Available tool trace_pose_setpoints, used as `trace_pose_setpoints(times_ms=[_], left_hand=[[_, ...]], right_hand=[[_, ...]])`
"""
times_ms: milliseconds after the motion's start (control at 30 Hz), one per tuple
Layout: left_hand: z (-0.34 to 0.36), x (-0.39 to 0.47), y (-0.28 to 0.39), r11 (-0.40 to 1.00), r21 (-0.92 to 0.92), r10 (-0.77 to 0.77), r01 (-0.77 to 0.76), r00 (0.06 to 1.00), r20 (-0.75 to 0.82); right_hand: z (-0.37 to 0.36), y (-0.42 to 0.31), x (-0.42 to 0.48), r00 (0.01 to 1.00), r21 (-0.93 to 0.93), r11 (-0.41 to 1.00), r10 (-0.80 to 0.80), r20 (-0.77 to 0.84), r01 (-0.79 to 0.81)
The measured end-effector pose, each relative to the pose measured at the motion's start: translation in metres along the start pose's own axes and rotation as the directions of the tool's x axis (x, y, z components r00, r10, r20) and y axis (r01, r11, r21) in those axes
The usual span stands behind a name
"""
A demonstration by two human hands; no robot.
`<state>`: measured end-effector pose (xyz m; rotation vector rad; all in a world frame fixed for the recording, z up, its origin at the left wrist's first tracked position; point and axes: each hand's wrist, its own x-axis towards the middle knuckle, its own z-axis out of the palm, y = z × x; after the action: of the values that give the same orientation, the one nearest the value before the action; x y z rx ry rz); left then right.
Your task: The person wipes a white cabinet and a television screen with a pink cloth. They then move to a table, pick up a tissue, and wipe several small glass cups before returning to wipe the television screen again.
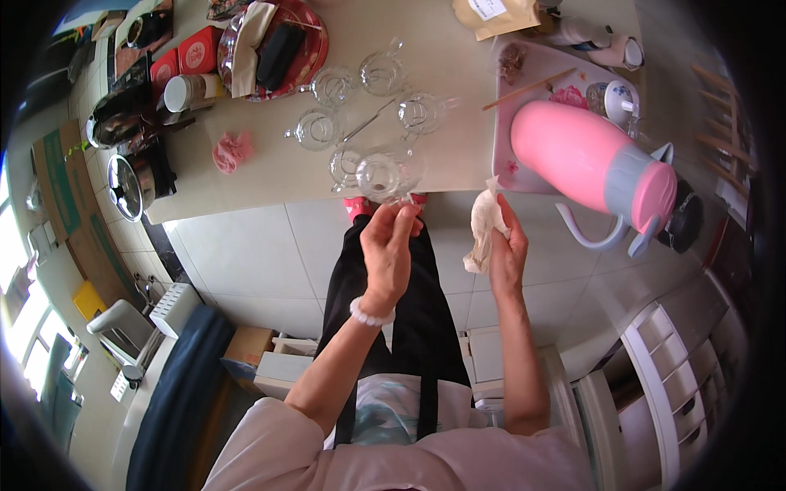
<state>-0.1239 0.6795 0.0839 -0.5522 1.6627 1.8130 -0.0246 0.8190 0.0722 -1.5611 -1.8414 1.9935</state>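
Note:
My left hand [390, 245] grips a clear glass cup [382, 175] by its handle, over the table's front edge. Crumpled beige paper or cloth [485, 227] is in my right hand [511, 245], to the right. Behind the held cup, several clear glass cups stand on the table: one [345, 166] partly hidden by it, others at the left [317, 129], back [381, 72] and right [420, 113]. A thin metal stick [369, 120] lies among them. What the cups contain, if anything, is hard to tell.
A pink thermos jug [571, 141] lies across a floral tray [503, 135] at right, beside a lidded cup [619, 101]. Crumpled pink cloth or paper [232, 152] is on the table [276, 175]. A red round tray [316, 58], jar [181, 93] and pot [126, 184] stand left.

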Motion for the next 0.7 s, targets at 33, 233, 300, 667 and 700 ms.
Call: trace_pose_setpoints(times_ms=[33,233,300,667,700], left_hand=[[-0.002,-0.008,0.011,1.000,-0.001,0.011,-0.011,1.000,0.014],[-0.022,-0.049,0.057,0.982,-0.047,-0.175,0.184,0.973,0.151],[-0.026,-0.056,0.063,0.969,-0.096,-0.205,0.227,0.959,0.198],[-0.045,-0.056,0.091,0.856,-0.290,-0.351,0.428,0.893,0.281],[-0.045,-0.055,0.094,0.848,-0.291,-0.366,0.443,0.886,0.284]], right_hand=[[0.000,-0.002,0.001,1.000,0.007,1.000,-0.018,-0.006,0.018],[0.027,-0.066,-0.009,0.984,-0.037,0.984,-0.171,0.045,0.173],[0.035,-0.069,-0.011,0.902,-0.077,0.904,-0.407,0.147,0.420],[0.006,-0.115,-0.050,0.582,-0.107,0.797,-0.333,0.742,0.594],[0.005,-0.119,-0.052,0.599,-0.119,0.812,-0.314,0.737,0.571]])
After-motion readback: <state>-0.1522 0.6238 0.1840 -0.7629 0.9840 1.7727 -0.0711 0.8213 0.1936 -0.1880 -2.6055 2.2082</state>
